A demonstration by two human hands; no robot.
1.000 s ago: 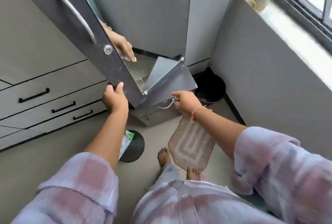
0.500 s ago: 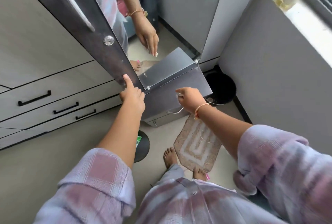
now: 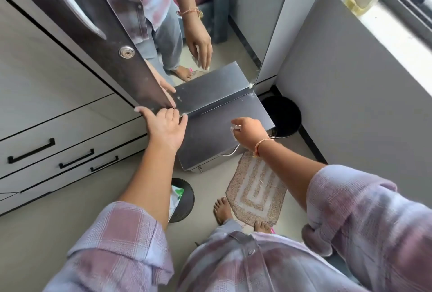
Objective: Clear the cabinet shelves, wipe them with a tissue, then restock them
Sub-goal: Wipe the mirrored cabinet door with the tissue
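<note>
The tall cabinet door (image 3: 131,74) has a dark frame, a silver handle, a round lock and a mirror face that reflects me. My left hand (image 3: 167,128) lies flat on the door's lower corner, fingers spread, with the thumb on the dark frame and the fingertips on the mirror. To the right, my right hand (image 3: 249,132) is closed around a small white item (image 3: 235,128) with a thin pale cord hanging below it; what the item is I cannot tell. This hand hovers over a low grey cabinet top (image 3: 210,132). No shelves are in view.
Grey drawers with black handles (image 3: 46,151) run along the left. A black bin (image 3: 284,116) stands in the corner, and another bin (image 3: 184,198) with a white and green wrapper sits by my feet. A beige mat (image 3: 254,188) lies on the floor. A grey wall and window sill (image 3: 385,34) close the right.
The door has swung, and its mirror now shows my reflection. My left hand went from gripping the door's edge to lying flat on its lower corner. The right hand barely moved.
</note>
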